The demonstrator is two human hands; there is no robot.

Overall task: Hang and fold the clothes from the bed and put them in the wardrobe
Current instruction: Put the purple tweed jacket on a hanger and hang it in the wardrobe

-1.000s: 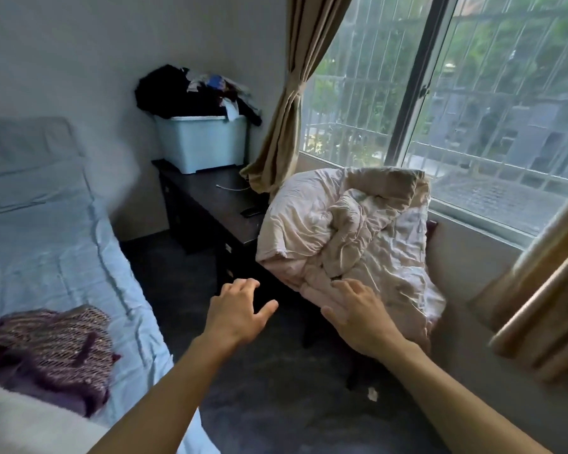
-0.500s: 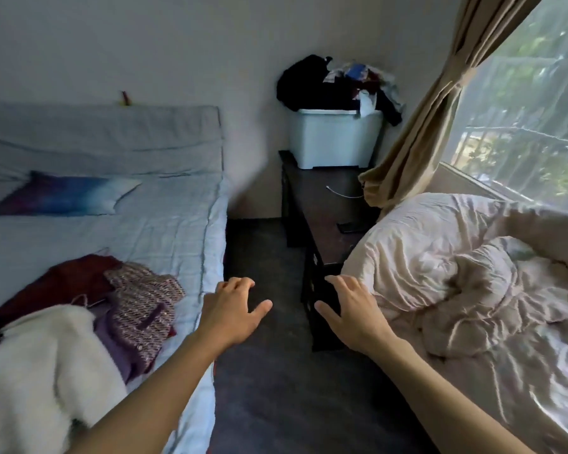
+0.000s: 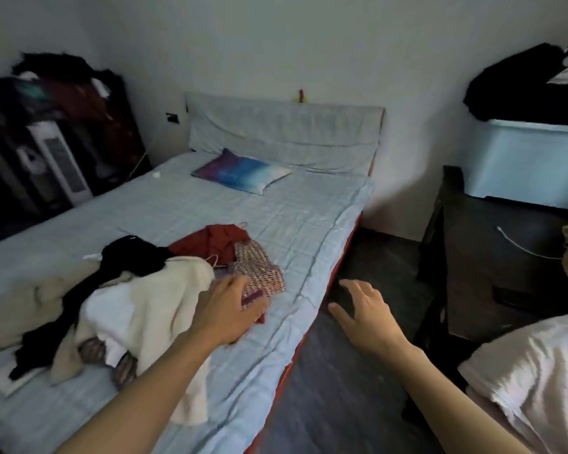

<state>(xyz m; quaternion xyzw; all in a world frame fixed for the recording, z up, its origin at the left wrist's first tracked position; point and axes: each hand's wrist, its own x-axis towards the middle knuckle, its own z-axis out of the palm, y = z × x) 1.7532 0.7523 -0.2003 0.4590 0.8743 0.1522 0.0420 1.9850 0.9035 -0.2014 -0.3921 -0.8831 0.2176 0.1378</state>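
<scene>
Cream fleece [image 3: 151,299] tops the heap of clothes on the bed [image 3: 276,204], about halfway down the mattress from the headboard. A black garment [image 3: 135,257] is draped over its headboard side. A red garment [image 3: 217,240] and a pink patterned knit [image 3: 259,270] sit at the end toward the bed's floor-side edge. The heap runs crosswise to the bed, its long axis going from deep in the mattress out toward that edge, knit end outermost.

Left hand [image 3: 227,309]: over the bed at the knit's near corner, fingers loose and extended, nothing gripped. Contact with the cloth: too blurred to tell.

Right hand [image 3: 364,316]: off the bed, above the floor just beside the mattress edge, fingers spread, empty.

Judgement: choosing a first garment. The heap lies ahead and to the left of both hands. The left hand is plainly nearer, with the knit within its reach; the right must cross the bed edge to help. Nothing looks hung or folded yet.

Dark shelving [image 3: 46,152] stands beyond the bed's opposite side, stuffed with cloth. Possibly the wardrobe, not certain.
</scene>
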